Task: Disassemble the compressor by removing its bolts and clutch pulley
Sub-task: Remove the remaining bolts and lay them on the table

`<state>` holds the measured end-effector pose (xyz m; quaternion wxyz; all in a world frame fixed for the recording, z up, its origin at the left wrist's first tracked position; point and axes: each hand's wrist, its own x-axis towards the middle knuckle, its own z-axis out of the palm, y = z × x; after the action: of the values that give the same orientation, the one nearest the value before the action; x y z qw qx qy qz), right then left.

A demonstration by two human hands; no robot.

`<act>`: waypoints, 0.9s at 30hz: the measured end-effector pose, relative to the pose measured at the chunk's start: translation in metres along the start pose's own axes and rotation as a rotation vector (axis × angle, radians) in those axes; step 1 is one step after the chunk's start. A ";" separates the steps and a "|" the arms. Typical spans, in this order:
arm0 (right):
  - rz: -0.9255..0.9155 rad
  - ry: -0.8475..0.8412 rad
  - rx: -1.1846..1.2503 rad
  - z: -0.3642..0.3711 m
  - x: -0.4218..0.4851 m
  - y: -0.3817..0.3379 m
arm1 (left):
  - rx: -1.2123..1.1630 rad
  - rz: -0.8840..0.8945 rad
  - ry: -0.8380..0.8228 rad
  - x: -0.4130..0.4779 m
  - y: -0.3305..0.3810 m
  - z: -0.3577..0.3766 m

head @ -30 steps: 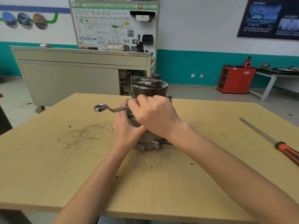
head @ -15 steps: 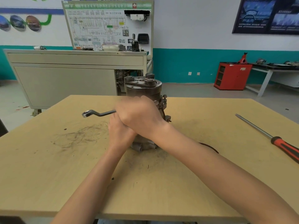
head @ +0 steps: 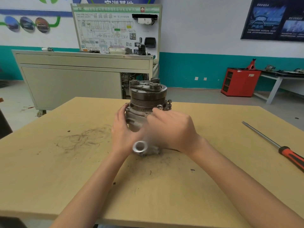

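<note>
One compressor [head: 139, 119] stands upright on the tabletop [head: 65, 178], about midway between the left and right edges and nearer the far edge than the near one. Its body is dull grey cast metal. On top sits one clutch pulley [head: 147, 100], a dark round drum with fine parallel grooves round its side. Three short round bosses [head: 155, 86] rise from its flat top face. Two small bolt heads [head: 169, 101] show on the flange at the right.

The left hand [head: 121, 129] cups the left side of the body, fingers curled round the housing. The right hand [head: 172, 127], smeared by motion, is closed over one shiny steel wrench [head: 139, 146]. The wrench's ring end pokes out toward the near edge; the exact finger grip cannot be told.

The tabletop is pale, matt board with dark scribbled scuffs left of the compressor. One screwdriver [head: 289, 155] lies at the right edge, well apart, with a thin steel shaft and a red-and-black handle.
</note>
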<state>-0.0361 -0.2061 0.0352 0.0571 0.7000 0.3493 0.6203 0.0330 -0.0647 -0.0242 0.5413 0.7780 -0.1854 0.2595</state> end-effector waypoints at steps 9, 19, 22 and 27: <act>1.211 0.199 1.158 -0.012 -0.030 0.031 | 0.003 -0.015 -0.002 -0.001 0.000 -0.002; 1.615 0.191 1.310 0.009 -0.009 0.073 | 0.006 -0.019 -0.007 -0.003 0.002 -0.004; 1.300 0.179 0.880 -0.005 0.004 0.063 | 0.017 -0.017 -0.018 -0.003 0.002 -0.004; 0.483 -0.147 0.176 -0.019 0.039 0.029 | 0.019 -0.017 -0.020 -0.003 0.003 -0.005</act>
<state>-0.0413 -0.2130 0.0863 -0.1282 0.8085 0.2196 0.5307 0.0276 -0.0614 -0.0223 0.5343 0.7872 -0.1815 0.2488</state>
